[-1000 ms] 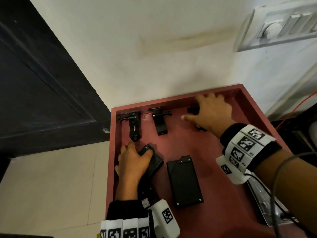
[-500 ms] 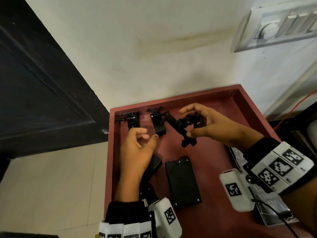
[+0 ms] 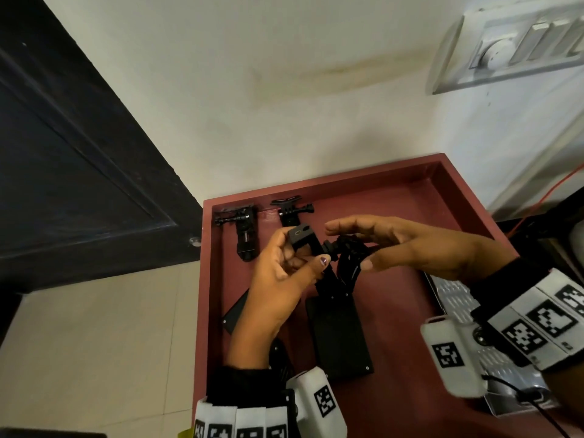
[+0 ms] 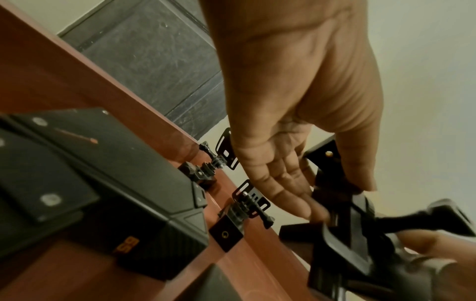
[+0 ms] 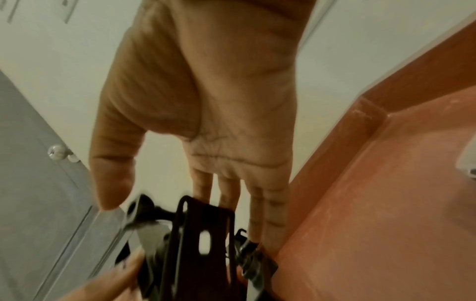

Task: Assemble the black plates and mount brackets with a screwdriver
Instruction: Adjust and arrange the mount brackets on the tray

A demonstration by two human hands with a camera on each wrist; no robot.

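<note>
Above the red tray (image 3: 319, 184) I hold one black mount bracket (image 3: 298, 237) between both hands. My left hand (image 3: 303, 251) grips its block end with thumb and curled fingers. On the right, my right hand (image 3: 350, 248) has its thumb under the bracket's slotted plate (image 5: 206, 254) and fairly straight fingers behind it. Two more brackets (image 3: 243, 230) (image 3: 290, 213) lie at the tray's back left. One black plate (image 3: 343, 336) lies flat in the middle. A second plate (image 3: 237, 312) is partly hidden under my left forearm. I see no screwdriver.
A perforated metal piece (image 3: 458, 306) lies along the tray's right side under my right wrist. A white wall with a switch panel (image 3: 518, 42) rises behind the tray. To the left are a dark door (image 3: 79, 169) and tiled floor.
My right hand lifted a bracket from the tray's back and brought it to the middle. My left hand left the plate, rose and took hold of the bracket's other end.
</note>
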